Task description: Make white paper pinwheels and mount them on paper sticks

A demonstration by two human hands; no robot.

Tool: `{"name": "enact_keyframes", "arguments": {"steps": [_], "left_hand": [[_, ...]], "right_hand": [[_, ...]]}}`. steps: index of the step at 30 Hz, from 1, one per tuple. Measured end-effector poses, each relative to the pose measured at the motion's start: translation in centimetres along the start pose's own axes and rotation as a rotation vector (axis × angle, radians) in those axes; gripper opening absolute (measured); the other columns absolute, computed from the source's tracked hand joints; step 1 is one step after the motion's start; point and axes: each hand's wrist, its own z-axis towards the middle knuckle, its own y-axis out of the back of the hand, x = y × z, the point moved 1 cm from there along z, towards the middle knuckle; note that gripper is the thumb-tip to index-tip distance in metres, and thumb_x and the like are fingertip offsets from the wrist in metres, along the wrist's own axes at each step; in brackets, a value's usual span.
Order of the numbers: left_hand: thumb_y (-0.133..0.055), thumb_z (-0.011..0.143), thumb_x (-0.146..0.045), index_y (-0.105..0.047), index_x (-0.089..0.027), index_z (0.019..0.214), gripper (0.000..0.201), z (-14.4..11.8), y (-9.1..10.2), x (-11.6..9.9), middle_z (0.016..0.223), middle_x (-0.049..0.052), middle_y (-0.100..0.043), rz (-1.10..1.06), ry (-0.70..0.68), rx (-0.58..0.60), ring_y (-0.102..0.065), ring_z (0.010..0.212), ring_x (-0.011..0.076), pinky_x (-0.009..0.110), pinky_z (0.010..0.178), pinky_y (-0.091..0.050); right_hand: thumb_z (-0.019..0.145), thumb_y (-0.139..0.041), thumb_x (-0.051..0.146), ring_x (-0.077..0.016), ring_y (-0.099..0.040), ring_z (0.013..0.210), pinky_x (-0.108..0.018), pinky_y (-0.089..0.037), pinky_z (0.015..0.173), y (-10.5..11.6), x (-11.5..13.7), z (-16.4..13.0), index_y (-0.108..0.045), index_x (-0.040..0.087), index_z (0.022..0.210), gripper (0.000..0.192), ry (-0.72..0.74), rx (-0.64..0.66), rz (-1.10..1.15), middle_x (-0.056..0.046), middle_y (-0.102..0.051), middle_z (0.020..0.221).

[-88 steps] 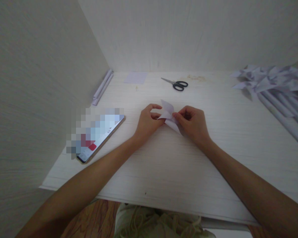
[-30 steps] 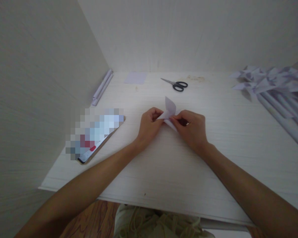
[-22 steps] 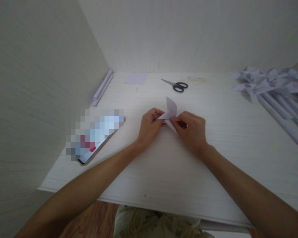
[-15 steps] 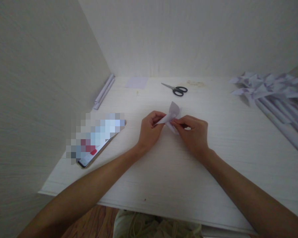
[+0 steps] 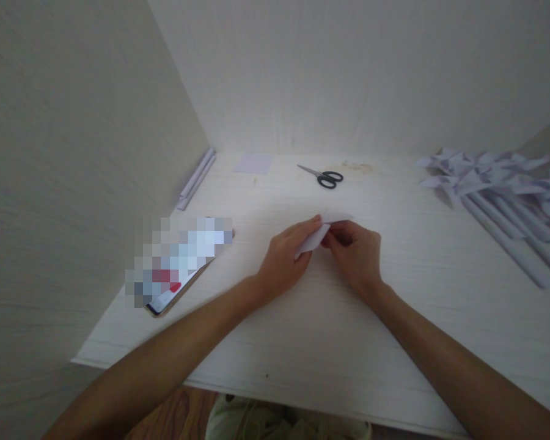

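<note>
Both hands pinch one small folded paper piece (image 5: 312,237) in the middle of the white table (image 5: 302,330). The left hand (image 5: 288,260) presses on it from the left, and the right hand (image 5: 355,253) holds its other side. Black scissors (image 5: 323,177) lie farther back. A phone (image 5: 183,269) lies to the left. Paper pinwheels (image 5: 486,177) are piled on the right.

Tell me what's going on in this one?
A person sits at a white table folding a small piece of pale paper. The left hand and right hand both pinch it near the table's middle, pressing it low against the surface. Scissors lie shut beyond the hands, a phone sits to the left, and a pile of paper pinwheels on rolled sticks lies at the right.
</note>
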Motion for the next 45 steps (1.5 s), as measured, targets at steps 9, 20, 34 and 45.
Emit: {"name": "enact_keyframes", "arguments": {"steps": [9,20,34,45], "left_hand": [[-0.039,0.072,-0.003,-0.045,-0.019,0.113,0.045,-0.2,-0.2,0.0,0.118,0.01,-0.044,0.008,-0.155,-0.025,-0.043,0.108,0.0158,0.034,0.089,-0.04],[-0.034,0.073,-0.003,-0.037,-0.02,0.12,0.05,-0.4,0.0,0.1,0.122,0.01,-0.044,0.166,-0.147,0.017,-0.039,0.113,0.016,0.035,0.092,-0.035],[-0.031,0.074,-0.004,-0.037,-0.019,0.119,0.048,-0.4,0.1,-0.1,0.12,0.01,-0.046,0.206,-0.175,0.01,-0.039,0.113,0.0159,0.036,0.091,-0.036],[-0.034,0.075,-0.006,-0.037,-0.017,0.119,0.046,-0.5,0.3,-0.3,0.122,0.012,-0.045,0.2,-0.194,0.016,-0.038,0.114,0.016,0.034,0.092,-0.035]], "right_hand": [[0.064,-0.056,0.016,-0.0156,-0.06,0.055,-0.027,-0.049,0.051,0.0,-1.2,0.0,-0.056,0.016,0.068,0.004,-0.02,-0.078,0.167,0.0,-0.062,0.059],[0.063,-0.059,0.019,-0.014,-0.057,0.058,-0.028,-0.048,0.052,0.1,-1.1,0.5,-0.063,0.018,0.067,0.006,0.031,-0.113,0.125,-0.001,-0.061,0.065],[0.064,-0.059,0.017,-0.014,-0.057,0.056,-0.029,-0.047,0.054,0.3,-0.9,0.6,-0.061,0.017,0.065,0.003,0.032,-0.1,0.091,0.0,-0.062,0.062],[0.066,-0.057,0.02,-0.0141,-0.055,0.06,-0.028,-0.045,0.057,0.3,-1.1,0.4,-0.06,0.017,0.067,0.004,0.075,-0.085,0.155,0.001,-0.058,0.062]]}}
